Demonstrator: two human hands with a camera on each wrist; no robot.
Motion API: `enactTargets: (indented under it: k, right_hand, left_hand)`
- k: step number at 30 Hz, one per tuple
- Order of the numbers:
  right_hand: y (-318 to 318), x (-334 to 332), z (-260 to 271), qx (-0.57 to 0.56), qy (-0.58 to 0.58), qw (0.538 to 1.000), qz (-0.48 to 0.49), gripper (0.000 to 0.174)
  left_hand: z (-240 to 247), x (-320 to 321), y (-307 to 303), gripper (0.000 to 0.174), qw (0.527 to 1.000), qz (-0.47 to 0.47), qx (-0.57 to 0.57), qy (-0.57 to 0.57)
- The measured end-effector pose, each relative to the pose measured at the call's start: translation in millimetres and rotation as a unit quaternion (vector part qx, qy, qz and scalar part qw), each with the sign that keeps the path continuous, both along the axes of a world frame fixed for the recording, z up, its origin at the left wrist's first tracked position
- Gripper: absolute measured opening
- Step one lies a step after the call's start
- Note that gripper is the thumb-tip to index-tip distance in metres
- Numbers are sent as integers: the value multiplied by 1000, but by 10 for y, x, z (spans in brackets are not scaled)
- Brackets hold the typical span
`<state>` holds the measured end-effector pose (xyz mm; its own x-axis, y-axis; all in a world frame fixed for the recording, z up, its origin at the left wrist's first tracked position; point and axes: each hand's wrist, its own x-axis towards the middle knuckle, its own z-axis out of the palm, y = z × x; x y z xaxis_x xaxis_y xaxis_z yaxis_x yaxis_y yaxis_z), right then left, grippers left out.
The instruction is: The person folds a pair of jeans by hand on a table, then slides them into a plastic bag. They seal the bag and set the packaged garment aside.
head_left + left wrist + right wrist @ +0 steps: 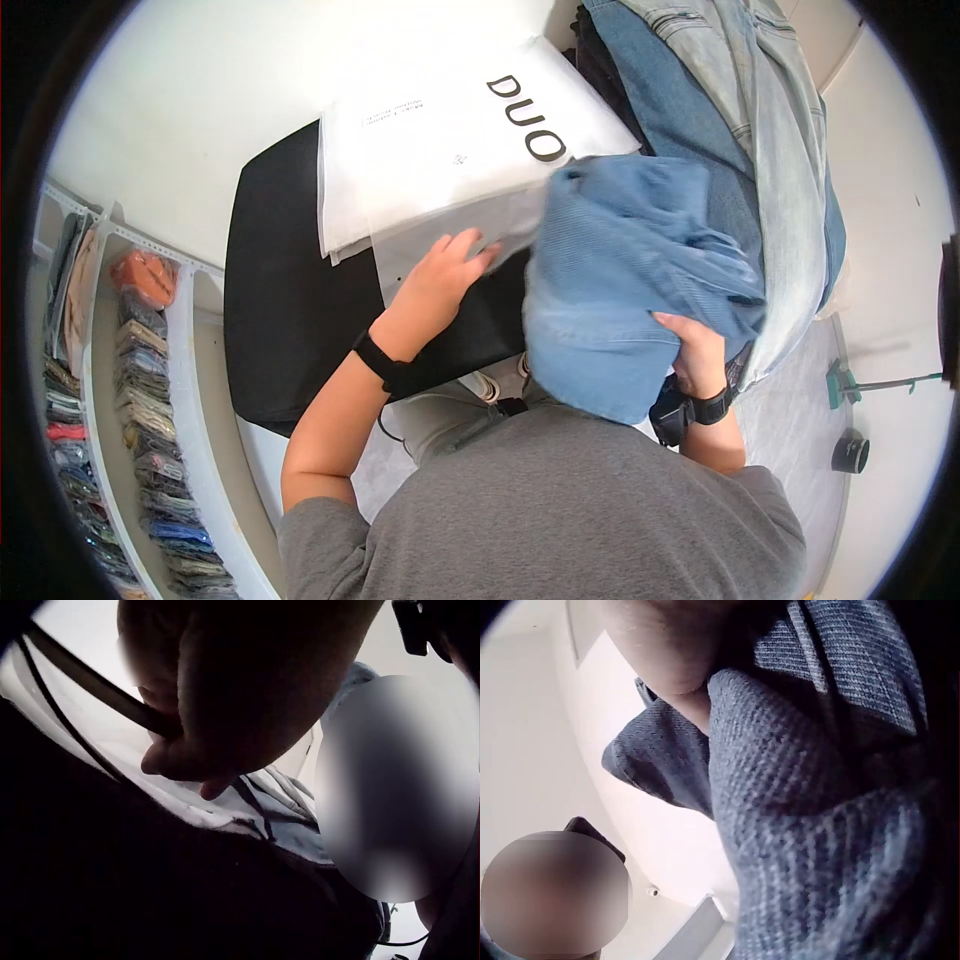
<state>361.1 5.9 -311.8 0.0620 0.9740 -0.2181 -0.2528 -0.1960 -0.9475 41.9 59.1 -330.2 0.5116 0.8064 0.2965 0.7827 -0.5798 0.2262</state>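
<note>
Blue ribbed denim garment (620,270), bunched and folded, is gripped at its lower right edge by my right hand (700,350), thumb on top. In the right wrist view, the ribbed cloth (780,795) fills much of the picture beside the hand (667,652). My left hand (430,300) is over a clear plastic bag (400,262) at the black surface's front, its fingers apart and slightly bent. The left wrist view is dark; a thin strip (90,679) runs to the hand (247,682), and contact is unclear. White "DUO" bags (430,150) lie behind.
More jeans (690,130) are heaped at the right of the black table (280,270). Shelves (200,400) with folded, bagged clothes stand at left. On the right floor are a green-handled tool (845,385) and a dark round container (850,455).
</note>
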Motion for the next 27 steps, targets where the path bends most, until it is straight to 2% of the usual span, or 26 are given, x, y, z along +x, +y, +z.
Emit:
enactTargets:
  k: [1, 2, 4, 5, 7, 9, 11, 15, 17, 18, 20, 24, 26, 27]
  right_hand:
    - [40, -102, 7, 40, -10, 999, 17, 42]
    - [102, -212, 86, 41, -11, 999, 16, 42]
    - [243, -397, 297, 105, -42, 976, 187, 45]
    - [305, -440, 294, 107, -42, 976, 186, 45]
    - [414, -503, 213, 35, -17, 965, 259, 56]
    - [468, -484, 83, 9, -18, 965, 263, 57]
    - [529, -450, -44, -19, -21, 963, 267, 57]
    - [571, -422, -144, -83, 12, 962, 261, 55]
    - [583, -425, -126, -97, 33, 960, 259, 55]
    - [583, -436, -118, -91, 21, 961, 260, 54]
    - [580, -456, -93, -84, 11, 962, 260, 53]
    - [569, -521, -18, -25, -59, 962, 264, 49]
    - [571, -583, 44, 12, -88, 961, 262, 45]
    - [563, -618, 82, 52, -152, 948, 274, 45]
  left_hand:
    - [-25, -20, 26, 51, 997, -13, -30, 64]
    - [-46, -14, 39, 51, 997, -14, -28, 64]
    - [-98, 5, 70, 52, 989, -78, 23, -125]
    - [-240, -20, 105, 50, 982, -48, -10, -182]
    - [-157, -81, 152, 51, 986, -41, -14, -163]
    - [-40, -135, 174, 52, 989, -31, -17, -146]
    - [134, -164, 158, 52, 982, 41, -38, -181]
    - [269, -141, 121, 55, 981, 35, -15, -191]
    - [327, -141, 58, 58, 997, 18, 54, -59]
    - [343, -161, -2, 58, 997, 17, 55, -58]
    - [355, -225, -133, 60, 990, 88, -26, 106]
    - [271, -317, -153, 61, 991, 112, -60, 47]
    - [361, -247, -126, 61, 993, 102, 45, -24]
    - [411, -214, -124, 61, 993, 102, 46, -22]
